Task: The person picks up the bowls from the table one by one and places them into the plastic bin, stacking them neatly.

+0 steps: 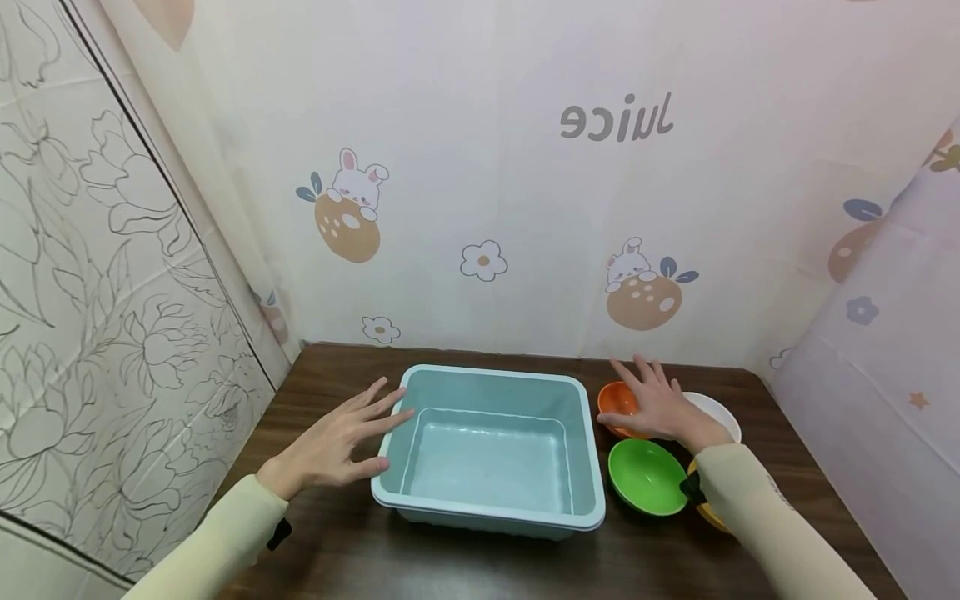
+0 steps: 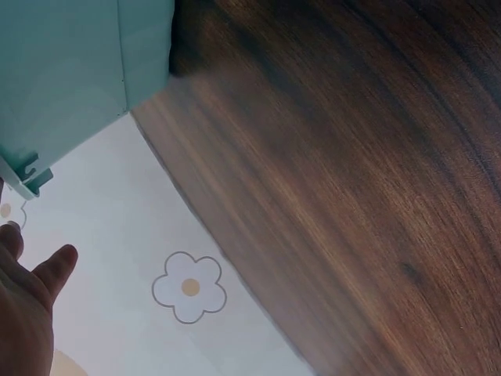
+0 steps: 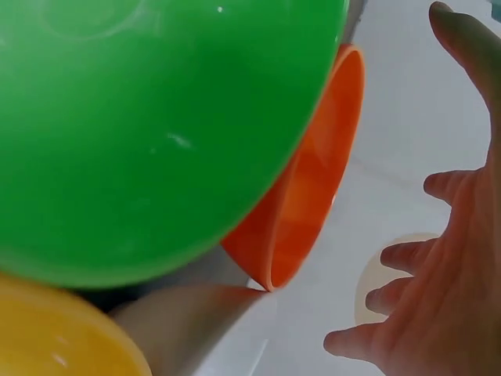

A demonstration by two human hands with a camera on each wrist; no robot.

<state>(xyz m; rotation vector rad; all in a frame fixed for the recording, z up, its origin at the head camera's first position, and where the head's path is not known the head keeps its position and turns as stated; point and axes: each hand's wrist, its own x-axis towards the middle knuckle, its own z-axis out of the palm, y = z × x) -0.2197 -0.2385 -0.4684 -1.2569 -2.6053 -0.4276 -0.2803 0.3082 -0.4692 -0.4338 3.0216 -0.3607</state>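
A light teal plastic basin (image 1: 491,521) stands on the dark wooden table. My left hand (image 1: 341,437), fingers spread, hovers by the basin's left rim and holds nothing. On the other side, my right hand (image 1: 656,408) is spread out above the bowls, also with nothing in it. Beneath its fingers is an orange bowl (image 1: 617,398), partly covered by the hand. A green bowl (image 1: 647,477) sits in front of it, beside the basin. Behind the right wrist shows a white bowl (image 1: 720,414); the sleeve hides much of a yellow bowl (image 1: 712,517).
The brown table (image 1: 450,575) runs back to a printed curtain (image 1: 487,192) with rabbits and flowers. A line-drawn floral sheet (image 1: 112,275) hangs at the left, and another printed curtain (image 1: 870,375) borders the right edge.
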